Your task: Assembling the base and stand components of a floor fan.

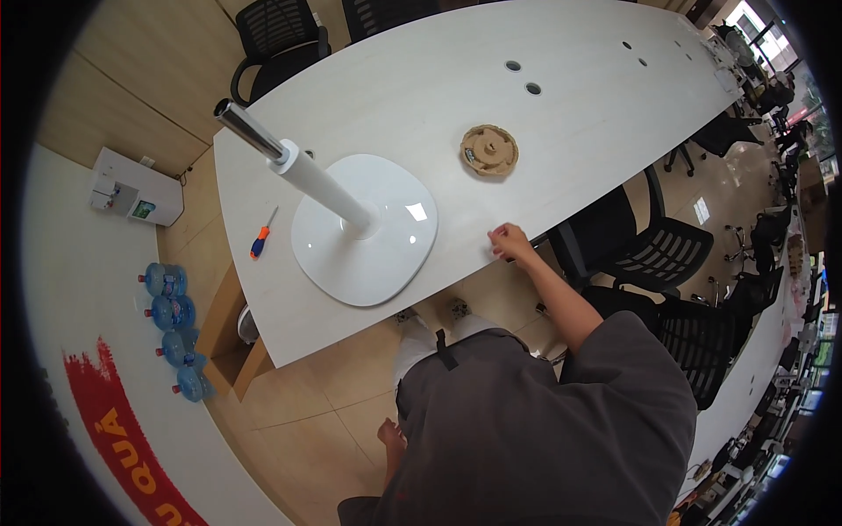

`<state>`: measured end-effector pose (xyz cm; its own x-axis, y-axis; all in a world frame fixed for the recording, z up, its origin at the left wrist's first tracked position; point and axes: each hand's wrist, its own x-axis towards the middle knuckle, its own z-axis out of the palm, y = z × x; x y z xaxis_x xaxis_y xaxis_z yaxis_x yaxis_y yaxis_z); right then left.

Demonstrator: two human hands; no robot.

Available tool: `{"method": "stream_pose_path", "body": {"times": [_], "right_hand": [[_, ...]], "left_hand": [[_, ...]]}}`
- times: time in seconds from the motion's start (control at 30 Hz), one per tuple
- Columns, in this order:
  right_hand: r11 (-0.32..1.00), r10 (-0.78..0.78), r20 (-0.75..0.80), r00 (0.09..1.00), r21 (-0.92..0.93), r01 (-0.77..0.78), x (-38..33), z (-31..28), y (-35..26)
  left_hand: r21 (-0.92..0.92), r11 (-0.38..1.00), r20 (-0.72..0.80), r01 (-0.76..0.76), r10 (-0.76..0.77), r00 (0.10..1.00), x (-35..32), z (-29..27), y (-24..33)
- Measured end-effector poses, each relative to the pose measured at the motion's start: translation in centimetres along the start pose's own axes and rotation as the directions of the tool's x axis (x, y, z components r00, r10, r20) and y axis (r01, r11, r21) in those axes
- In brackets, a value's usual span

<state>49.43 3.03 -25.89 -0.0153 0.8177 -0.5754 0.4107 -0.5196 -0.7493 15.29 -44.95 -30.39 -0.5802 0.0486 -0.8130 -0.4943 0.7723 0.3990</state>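
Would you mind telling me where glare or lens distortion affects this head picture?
In the head view, a bright ceiling-light reflection sits on the glossy white fan base; the fisheye lens bows the long pale wooden table edges and blacks out the corners; the right hand near the table edge looks sharp, without visible blur.

Pale table: fan base, screwdriver, cardboard disc
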Motion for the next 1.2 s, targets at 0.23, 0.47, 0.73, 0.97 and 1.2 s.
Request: {"method": "stream_pose_path", "body": {"times": [0.23,0.47,0.73,0.97,1.2], "right_hand": [[0.973,0.087,-0.221,0.971,0.228,-0.035,9.1,-4.4,-5.2],[0.922,0.200,-0.268,0.943,0.376,-0.089,14.4,-3.0,-6.7],[0.927,0.083,-0.254,0.964,0.375,0.019,10.9,-2.5,-5.8],[0.937,0.013,-0.039,0.999,0.350,0.002,8.1,-1.2,-3.5],[0.921,-0.072,0.077,0.994,0.389,0.037,5.0,-3.1,0.0]], "left_hand": [[0.608,0.790,-0.055,-0.085,0.148,0.987,-1.8,-0.9,-7.2],[0.237,0.900,-0.160,-0.367,0.409,0.899,-2.9,0.3,-7.1],[-0.080,0.972,-0.287,-0.219,0.188,0.939,-7.8,1.8,0.0],[-0.042,0.979,-0.169,-0.200,0.190,0.967,-7.1,0.6,-0.1],[-0.138,0.954,-0.220,-0.267,0.233,0.947,-5.3,3.3,-0.7]]}}
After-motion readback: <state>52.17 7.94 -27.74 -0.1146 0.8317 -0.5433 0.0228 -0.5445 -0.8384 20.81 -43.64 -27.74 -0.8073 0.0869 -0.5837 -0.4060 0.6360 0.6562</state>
